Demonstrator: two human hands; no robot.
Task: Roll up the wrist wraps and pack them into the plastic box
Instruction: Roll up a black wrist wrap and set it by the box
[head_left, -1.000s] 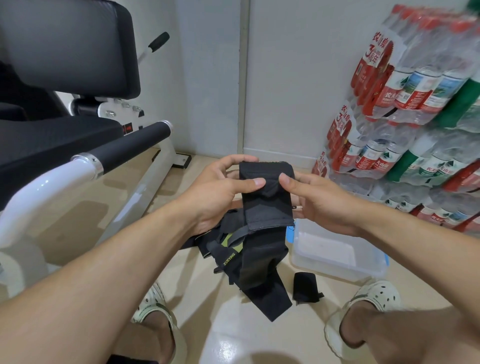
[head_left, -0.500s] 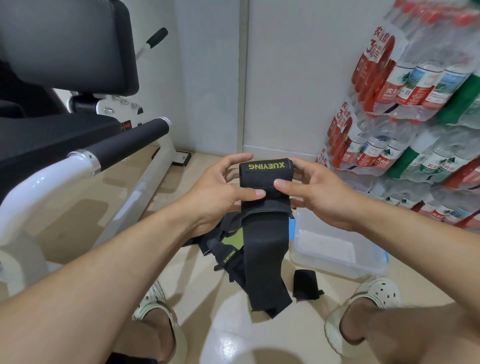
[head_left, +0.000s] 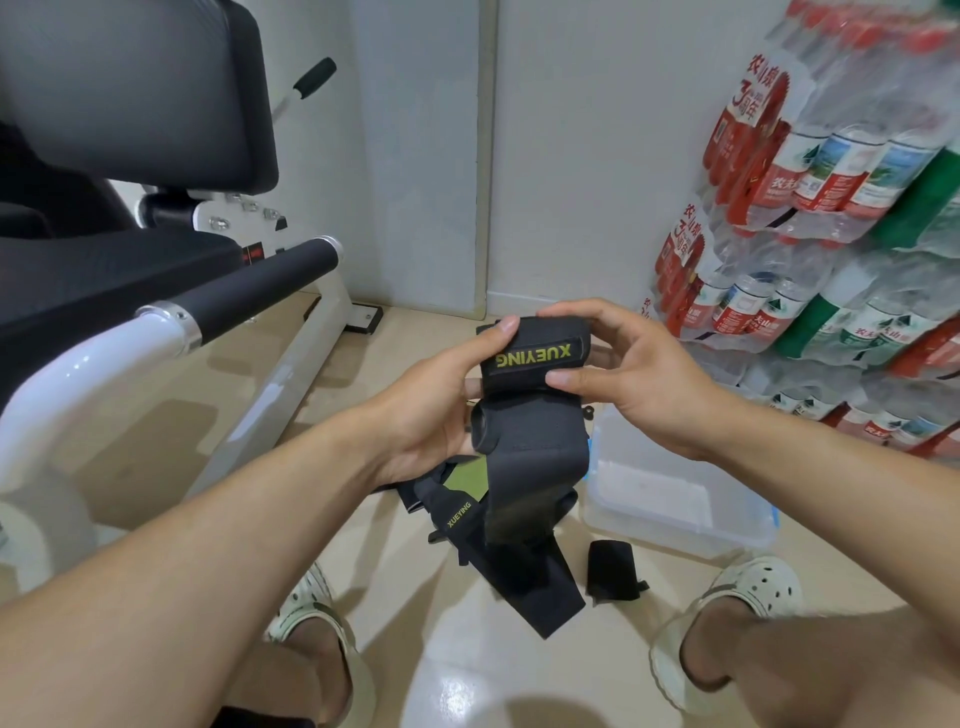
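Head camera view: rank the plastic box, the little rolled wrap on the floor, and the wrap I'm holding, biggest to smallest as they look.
1. plastic box
2. wrap in both hands, though it is nearer the camera, so this gap is unsure
3. rolled wrap on the floor

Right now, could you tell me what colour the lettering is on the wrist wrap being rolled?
Yellow-green on black fabric, on the wrist wrap; the head view shows it clearly.

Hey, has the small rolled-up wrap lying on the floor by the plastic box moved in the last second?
No. The rolled wrap lies in the same spot just in front of the plastic box, beside the white sandal.
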